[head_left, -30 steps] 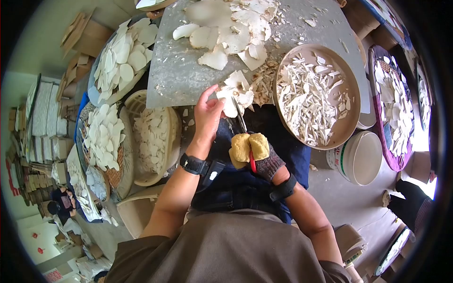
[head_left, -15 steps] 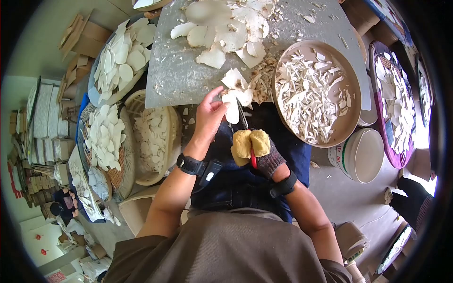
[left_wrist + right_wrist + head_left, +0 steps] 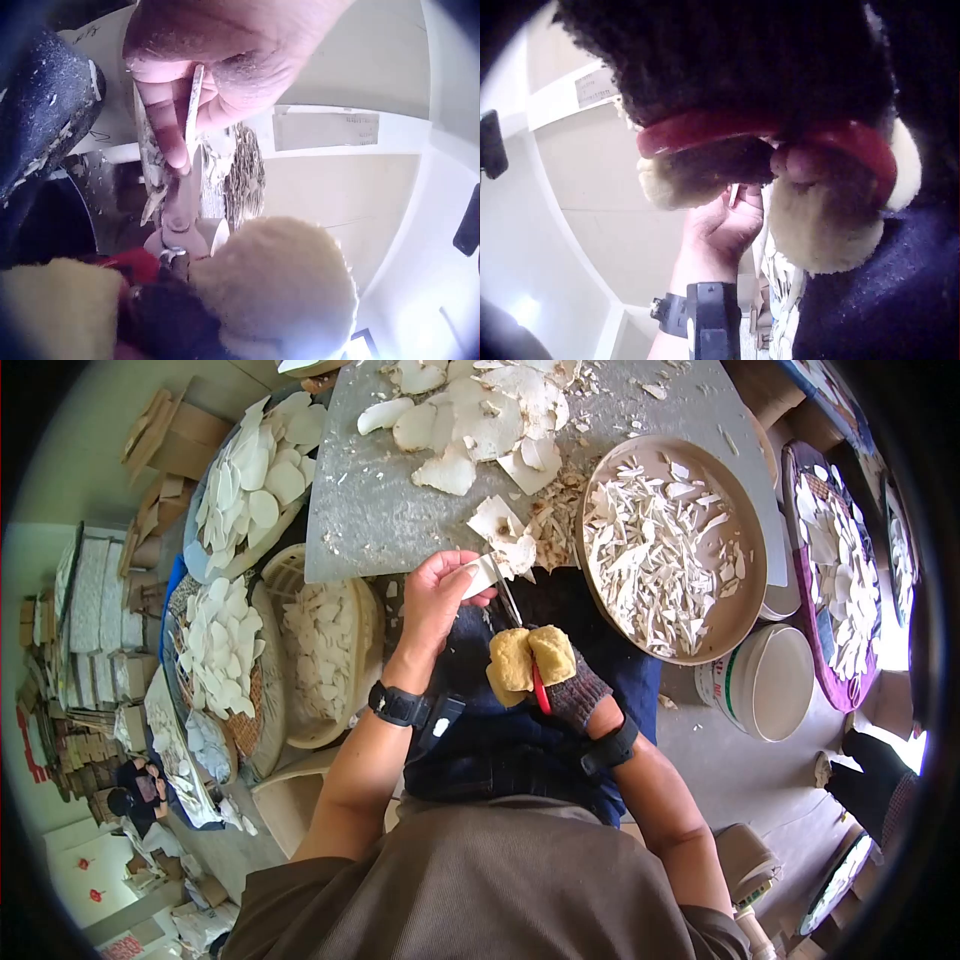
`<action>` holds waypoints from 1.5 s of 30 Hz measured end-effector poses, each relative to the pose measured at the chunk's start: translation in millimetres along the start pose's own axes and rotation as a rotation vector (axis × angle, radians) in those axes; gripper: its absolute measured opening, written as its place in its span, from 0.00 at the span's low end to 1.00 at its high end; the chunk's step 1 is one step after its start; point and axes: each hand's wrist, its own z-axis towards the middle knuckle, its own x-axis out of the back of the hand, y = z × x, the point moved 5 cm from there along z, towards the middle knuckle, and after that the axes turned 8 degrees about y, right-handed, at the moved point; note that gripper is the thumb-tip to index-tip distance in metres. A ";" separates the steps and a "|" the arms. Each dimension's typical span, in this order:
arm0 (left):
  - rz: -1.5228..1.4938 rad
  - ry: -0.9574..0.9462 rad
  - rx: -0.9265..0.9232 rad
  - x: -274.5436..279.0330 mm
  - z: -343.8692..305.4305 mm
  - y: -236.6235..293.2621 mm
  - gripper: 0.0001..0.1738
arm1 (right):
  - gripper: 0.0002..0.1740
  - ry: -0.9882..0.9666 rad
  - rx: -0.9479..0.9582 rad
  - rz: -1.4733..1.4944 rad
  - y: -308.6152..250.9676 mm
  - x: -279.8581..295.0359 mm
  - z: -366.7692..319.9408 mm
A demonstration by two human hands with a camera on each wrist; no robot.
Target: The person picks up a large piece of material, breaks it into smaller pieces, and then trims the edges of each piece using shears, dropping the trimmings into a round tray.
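In the head view my left hand [image 3: 432,605] pinches a thin white slice [image 3: 482,576] by the table's near edge. The left wrist view shows that slice [image 3: 194,105] edge-on between thumb and fingers. My right hand [image 3: 572,698], in a dark knitted glove with yellow sponge-like padding [image 3: 512,660] over the fingers, grips red-handled scissors [image 3: 541,692]. Their blades [image 3: 508,598] point away from me, right beside the slice. Red handle loops [image 3: 697,135] wrap the gloved fingers in the right wrist view. Several brown-edged white pieces [image 3: 497,520] lie just beyond the left fingertips.
A round tray [image 3: 745,622] of white strips overhangs the metal table [image 3: 345,510] at right. Larger slices [image 3: 470,420] and brown trimmings [image 3: 556,525] lie on the table. A basket [image 3: 368,650] of pieces stands left, a white bucket [image 3: 778,685] right. Another person [image 3: 885,790] is at far right.
The left hand has drawn in around the slice, which now shows as a narrower piece at its fingertips. The scissors stay beside it in the right hand, with only slight movement.
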 end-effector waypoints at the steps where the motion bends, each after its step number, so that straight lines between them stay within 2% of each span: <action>1: -0.001 -0.013 0.016 1.9 1.8 -0.9 0.11 | 0.12 -0.006 0.034 -0.075 0.5 0.1 -3.0; 4: 0.001 -0.011 0.044 5.9 -1.2 -1.5 0.11 | 0.12 -0.061 0.150 -0.294 -29.2 -0.7 -5.9; 7: 0.047 -0.035 -0.006 32.6 -15.1 11.0 0.11 | 0.11 -0.138 0.082 -0.128 -28.0 -4.4 -10.2; 9: 0.182 0.124 -0.015 76.9 -23.2 37.0 0.11 | 0.15 -0.111 -0.005 0.042 -27.6 -6.3 -14.9; 11: 0.573 0.407 -0.235 164.0 -9.5 42.1 0.12 | 0.16 -0.144 -0.066 0.068 -36.4 -3.6 -17.3; 13: 1.086 0.677 -0.694 180.1 -20.2 75.6 0.13 | 0.14 -0.220 0.046 0.005 -53.7 -3.4 -19.6; 14: 0.804 0.560 -0.491 174.9 -11.8 72.7 0.15 | 0.14 -0.253 0.088 0.004 -59.2 -7.6 -17.3; 15: 0.797 0.483 -0.392 148.3 -12.7 74.2 0.16 | 0.14 -0.289 0.127 0.002 -63.1 -12.2 -17.1; 16: 0.589 0.339 -0.301 113.8 -8.9 67.9 0.18 | 0.13 -0.295 0.110 -0.058 -62.9 -15.1 -16.8; 17: 0.377 0.237 -0.085 79.5 -7.1 52.5 0.19 | 0.12 -0.298 0.089 -0.070 -64.8 -16.4 -17.0; 19: 0.344 -0.014 0.073 23.8 -0.8 26.9 0.18 | 0.11 -0.293 0.046 -0.098 -74.1 -14.2 -19.3; 21: 0.259 -0.085 0.184 -11.6 13.0 -3.9 0.17 | 0.10 -0.281 0.066 -0.132 -82.3 -9.0 -22.2; 23: 0.209 -0.075 0.212 -24.3 25.1 -17.5 0.14 | 0.10 -0.247 0.017 -0.055 -79.0 -4.3 -27.6; 26: 0.212 0.005 0.114 -16.3 34.3 -11.9 0.10 | 0.09 -0.225 0.012 -0.020 -80.4 2.6 -31.7; 27: 0.315 0.097 -0.008 -9.6 35.9 -2.7 0.08 | 0.08 -0.205 -0.013 -0.010 -78.7 4.7 -32.1; 29: 0.456 0.226 -0.497 7.4 39.6 23.3 0.06 | 0.07 -0.176 -0.058 0.016 -73.6 6.8 -32.1; 30: 0.382 0.228 -0.468 16.0 39.2 28.9 0.06 | 0.06 -0.149 -0.125 0.182 -66.1 6.7 -31.9; 31: 0.252 0.214 -0.363 23.5 37.1 28.8 0.07 | 0.06 -0.133 -0.174 0.309 -60.3 6.0 -31.8; 33: -0.012 0.177 -0.149 26.7 22.1 34.0 0.10 | 0.08 -0.063 -0.545 1.069 -11.2 -4.3 -32.5; 34: -0.070 0.126 -0.072 28.3 20.4 28.2 0.17 | 0.10 -0.107 -0.412 1.147 -0.4 -3.0 -27.3; 36: -0.100 0.116 -0.065 18.9 9.4 28.1 0.18 | 0.13 -0.072 -0.378 0.823 15.9 -3.0 -25.0; 37: -0.115 0.108 -0.058 13.1 5.0 27.2 0.19 | 0.15 -0.044 -0.498 1.176 38.0 -11.0 -24.9; 40: -0.067 0.034 -0.050 1.8 0.0 21.1 0.22 | 0.09 0.006 -0.421 1.049 21.2 -12.7 -10.7; 45: 0.028 -0.073 -0.041 -10.8 -8.7 17.3 0.18 | 0.14 0.019 0.012 0.217 -0.9 -0.8 5.3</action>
